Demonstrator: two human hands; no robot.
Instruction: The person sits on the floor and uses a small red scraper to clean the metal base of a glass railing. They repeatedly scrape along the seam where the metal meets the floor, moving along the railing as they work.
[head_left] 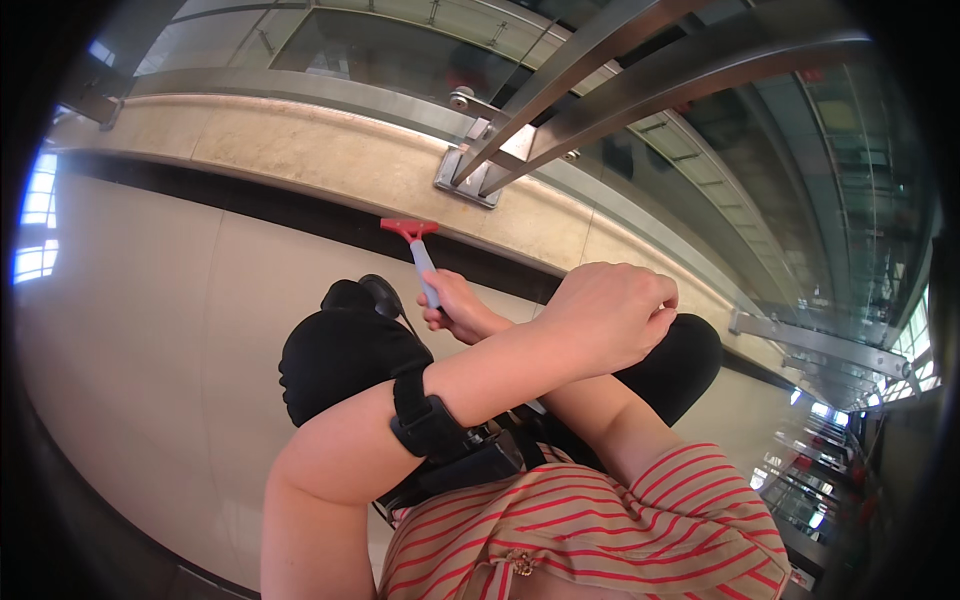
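My forearms cross, the left one passing over the right. My right hand (458, 303) is left of my left hand and wraps round the grey handle of a scraper (425, 270). Its wide red head points away from me, over the dark strip beside the stone ledge. My left hand (618, 312) is above my right knee, near the ledge, back of the hand up and fingers curled closed. Whatever may be inside those fingers is hidden. A black strap with a small device (430, 425) is round my left arm.
A beige stone ledge (330, 145) runs across ahead, with a dark strip (290, 205) along its base. A metal post foot (468, 180) stands on it, slanted metal bars rising from it, with glass panels behind. Glossy beige floor tiles (150, 300) lie to the left.
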